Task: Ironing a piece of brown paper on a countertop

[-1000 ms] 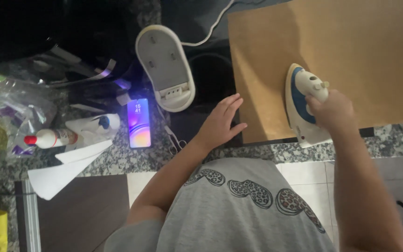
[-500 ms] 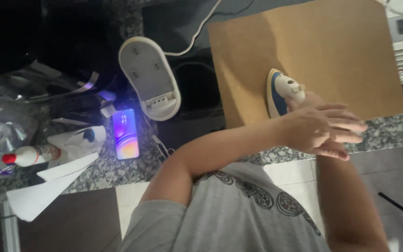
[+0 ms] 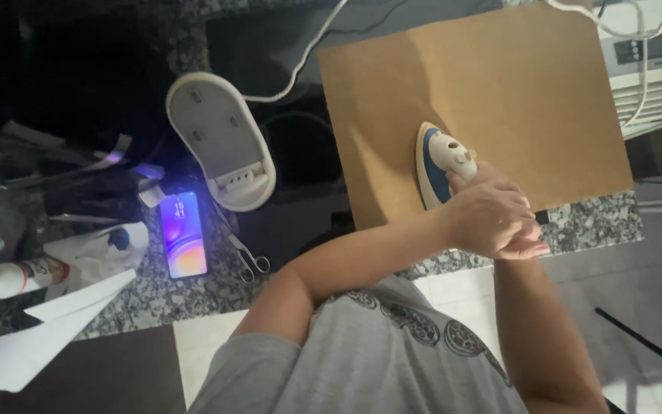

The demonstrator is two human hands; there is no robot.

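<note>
1. My right hand (image 3: 473,178) is wrapped around the iron (image 3: 440,162) handle; it is mostly hidden under my left, but the grip is closed on the iron.
2. My left hand (image 3: 496,221) reaches across my body and lies on top of the right, fingers curled over it. It holds nothing of its own, only presses down.
3. The iron sits soleplate down on the brown sheet (image 3: 499,92), directly under and ahead of my hands, near the sheet's edge closest to me.
4. Its long axis runs away from me, tilted slightly left; the pointed nose faces the far side, the heel is under my palms.
5. To do it well, I judge: keep the soleplate flat, load even from both hands, move along the long axis, don't dwell, stay off the edge.
6. Further left of my hands: white oval stand (image 3: 221,142) with cord, small scissors (image 3: 248,259), lit phone (image 3: 183,234), glue bottle (image 3: 17,277), white paper (image 3: 40,337).
</note>
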